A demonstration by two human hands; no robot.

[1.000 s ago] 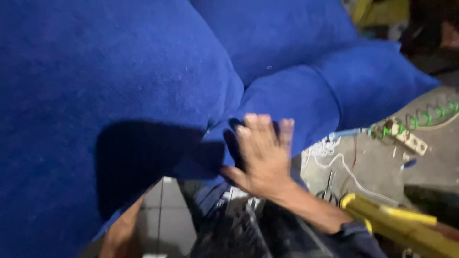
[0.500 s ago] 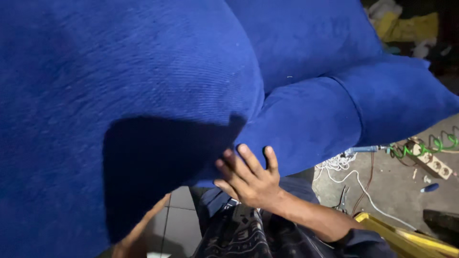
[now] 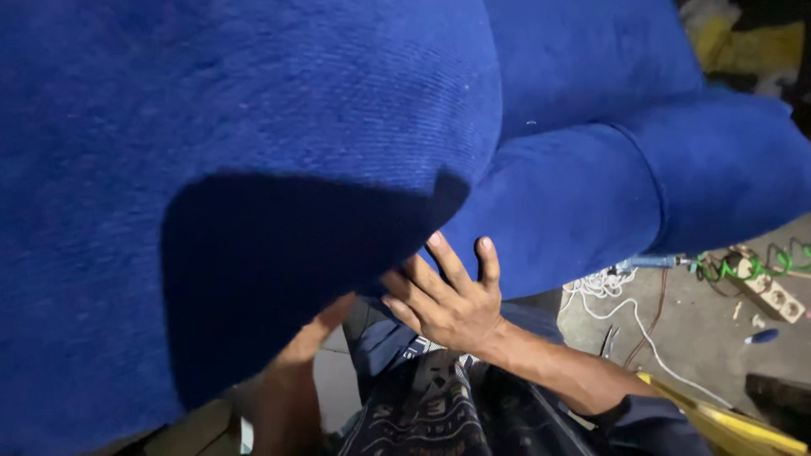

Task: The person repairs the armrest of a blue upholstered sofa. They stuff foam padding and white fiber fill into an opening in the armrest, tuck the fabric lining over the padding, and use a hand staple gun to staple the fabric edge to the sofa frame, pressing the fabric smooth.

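**Blue cushion pressed from below**

Upholstery fills the left and middle of the view: a big blue cushion (image 3: 253, 169), covered in a fine-ribbed, velvety fabric, bulging toward the camera with a deep shadow under its lower edge. It looks soft and yielding, bulky more than heavy, and probably awkward to carry because it gives nothing firm to hold; the nap may slide a little under dry skin. Best purchase seems to be under the rounded lower edge or along the seam where it meets the next padded section.

Below the shadow, the left hand (image 3: 325, 319) reaches up under the cushion; its fingers are hidden, so I cannot tell how its grip stands. Just beside it, the right hand (image 3: 448, 300) has its fingers spread, tips touching the underside of the fabric, pinching nothing.

Farther right, a second blue padded section (image 3: 659, 186) curves away. On the floor (image 3: 701, 321) beyond lie a white cable (image 3: 625, 308), a coiled green cord (image 3: 726, 268) and a power strip (image 3: 773, 295). A yellow bar (image 3: 718, 422) crosses the lower right corner.
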